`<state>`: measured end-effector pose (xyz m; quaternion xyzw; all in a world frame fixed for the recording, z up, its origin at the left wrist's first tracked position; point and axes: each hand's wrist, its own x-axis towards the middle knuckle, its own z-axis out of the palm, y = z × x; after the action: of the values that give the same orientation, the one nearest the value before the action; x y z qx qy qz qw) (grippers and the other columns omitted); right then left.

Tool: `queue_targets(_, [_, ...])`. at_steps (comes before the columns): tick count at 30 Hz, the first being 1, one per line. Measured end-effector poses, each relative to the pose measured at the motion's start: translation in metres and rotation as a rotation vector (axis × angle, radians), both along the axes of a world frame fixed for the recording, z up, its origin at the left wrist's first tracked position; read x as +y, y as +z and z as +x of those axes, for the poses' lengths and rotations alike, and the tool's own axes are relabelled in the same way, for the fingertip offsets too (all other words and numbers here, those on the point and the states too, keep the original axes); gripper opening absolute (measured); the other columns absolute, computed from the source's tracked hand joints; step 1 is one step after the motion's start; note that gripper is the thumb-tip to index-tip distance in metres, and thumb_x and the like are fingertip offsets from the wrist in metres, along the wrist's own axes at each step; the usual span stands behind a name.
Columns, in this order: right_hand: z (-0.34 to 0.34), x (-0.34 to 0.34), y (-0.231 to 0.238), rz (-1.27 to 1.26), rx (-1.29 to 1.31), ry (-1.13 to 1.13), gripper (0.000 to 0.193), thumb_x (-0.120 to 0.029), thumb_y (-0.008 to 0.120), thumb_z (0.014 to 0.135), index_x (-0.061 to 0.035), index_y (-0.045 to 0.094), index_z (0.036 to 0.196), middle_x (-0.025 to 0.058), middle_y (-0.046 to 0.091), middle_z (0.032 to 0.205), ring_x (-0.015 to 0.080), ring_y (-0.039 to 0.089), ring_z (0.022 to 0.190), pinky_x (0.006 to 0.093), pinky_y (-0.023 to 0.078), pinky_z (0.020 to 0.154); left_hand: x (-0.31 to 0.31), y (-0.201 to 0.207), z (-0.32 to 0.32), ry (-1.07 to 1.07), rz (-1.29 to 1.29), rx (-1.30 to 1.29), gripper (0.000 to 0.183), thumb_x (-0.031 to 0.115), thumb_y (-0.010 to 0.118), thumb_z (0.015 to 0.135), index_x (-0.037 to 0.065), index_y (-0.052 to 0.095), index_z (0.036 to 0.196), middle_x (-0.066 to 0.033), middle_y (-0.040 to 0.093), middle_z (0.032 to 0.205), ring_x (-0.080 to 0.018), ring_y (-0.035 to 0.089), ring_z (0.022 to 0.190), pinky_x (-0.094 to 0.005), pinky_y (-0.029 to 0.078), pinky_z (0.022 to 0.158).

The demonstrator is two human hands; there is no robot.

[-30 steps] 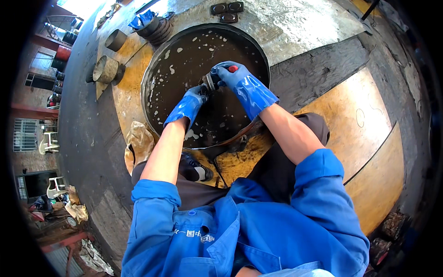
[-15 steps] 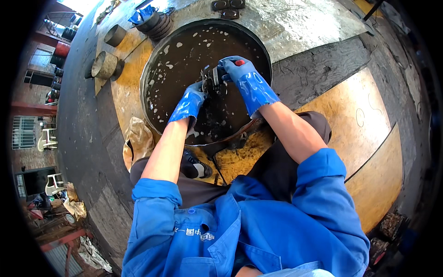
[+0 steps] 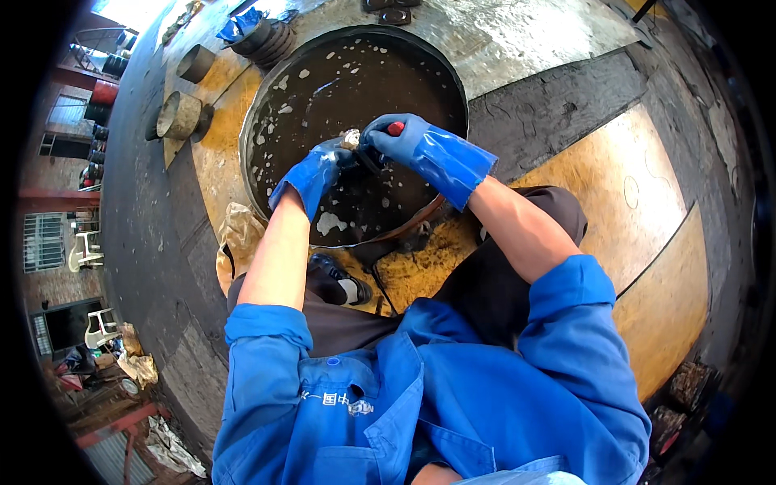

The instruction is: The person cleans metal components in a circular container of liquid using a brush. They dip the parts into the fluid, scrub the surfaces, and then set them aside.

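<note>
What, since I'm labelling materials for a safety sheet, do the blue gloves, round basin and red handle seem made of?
Blue gloves: probably rubber or PVC, glossy at the cuffs, which catch highlights. Round basin: likely metal, worn, given its thin, rust-brown near edge. Red handle: perhaps smooth plastic, by its bright, even colour, but little shows.

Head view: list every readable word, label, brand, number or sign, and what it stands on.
Jacket: white lettering and a mark on the chest, not copied here.
Tub: none seen.
Red drum: too small to tell.
</note>
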<state>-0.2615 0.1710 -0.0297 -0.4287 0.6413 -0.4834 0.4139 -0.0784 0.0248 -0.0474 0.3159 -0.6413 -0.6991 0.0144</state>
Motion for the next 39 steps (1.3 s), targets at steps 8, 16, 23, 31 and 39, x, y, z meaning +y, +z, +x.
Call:
queue_targets(8, [-0.005,0.004,0.015,-0.056,-0.166,-0.178,0.020,-0.015,0.066,0.098,-0.0041,0.077,0.111,0.0049,0.077,0.096,0.0124,0.073,0.083,0.0287,0.060,0.077,0.017,0.037,-0.009,0.014,-0.236,-0.273,0.033,0.032,0.058,0.105,0.009,0.075,0.120,-0.0035,0.073,0.109,-0.0143,0.061,0.097,-0.0303,0.047,0.092])
queue_targets(16, [0.004,0.002,-0.007,-0.027,0.004,-0.076,0.018,-0.017,0.070,0.096,-0.0063,0.079,0.108,0.0048,0.078,0.096,0.0128,0.072,0.084,0.0303,0.060,0.079,0.013,0.013,-0.010,0.133,-0.071,-0.128,0.032,0.028,0.061,0.102,0.008,0.076,0.122,-0.0052,0.075,0.112,-0.0147,0.063,0.101,-0.0314,0.048,0.093])
queue_targets(23, [0.006,-0.008,0.003,0.078,0.164,-0.087,0.027,-0.032,0.069,0.092,-0.0162,0.077,0.113,0.0124,0.077,0.098,0.0266,0.074,0.087,0.0378,0.059,0.082,-0.014,-0.060,0.015,0.201,-0.165,0.035,0.031,0.028,0.068,0.100,0.006,0.077,0.120,-0.0032,0.076,0.107,-0.0150,0.062,0.094,-0.0319,0.050,0.088])
queue_targets(31, [-0.020,-0.007,-0.003,0.084,0.150,-0.229,0.024,-0.031,0.070,0.092,-0.0149,0.079,0.108,0.0103,0.078,0.095,0.0242,0.075,0.085,0.0363,0.060,0.083,0.034,0.019,-0.010,0.292,-0.231,-0.241,0.027,0.026,0.067,0.100,0.005,0.078,0.112,-0.0026,0.075,0.101,-0.0145,0.063,0.093,-0.0325,0.051,0.085])
queue_targets(39, [-0.013,-0.023,0.008,-0.102,-0.312,-0.257,0.021,-0.018,0.067,0.099,-0.0042,0.076,0.112,0.0047,0.077,0.097,0.0123,0.072,0.080,0.0268,0.060,0.074,0.001,-0.036,-0.007,0.364,-0.390,-0.221,0.023,0.010,0.069,0.096,0.002,0.077,0.116,-0.0054,0.077,0.101,-0.0145,0.065,0.089,-0.0319,0.053,0.082])
